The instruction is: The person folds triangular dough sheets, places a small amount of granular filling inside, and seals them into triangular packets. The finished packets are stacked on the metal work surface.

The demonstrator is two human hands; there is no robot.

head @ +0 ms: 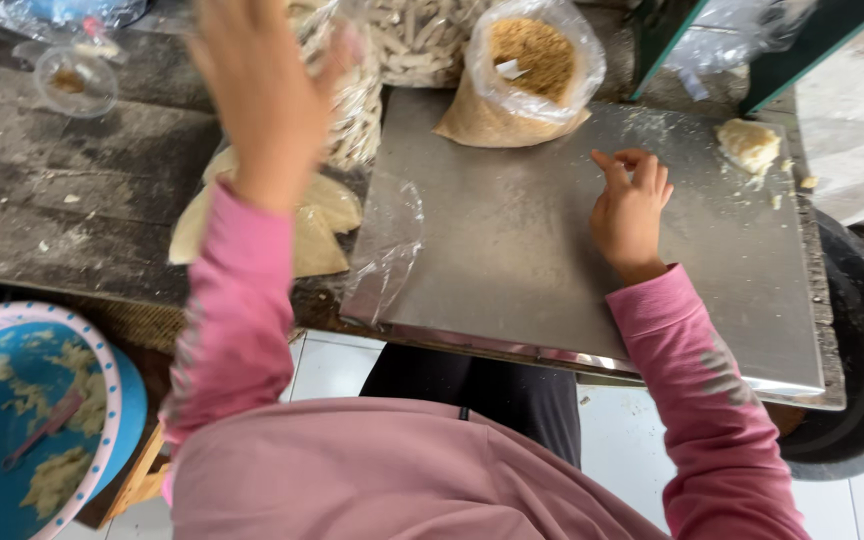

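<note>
Right hand (pixel 630 212) rests on the bare steel sheet (pixel 512 250), fingers curled shut on nothing visible; left hand (pixel 257 85), blurred and open, is raised beside the bag of crumbs (pixel 527 75), likely soft, light and spill-prone, best gripped at its plastic neck.

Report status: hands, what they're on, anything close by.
Left hand raised, blurred, empty. Right hand fingers curled on metal tray. Crumb bag, dough lump nearby.
</note>
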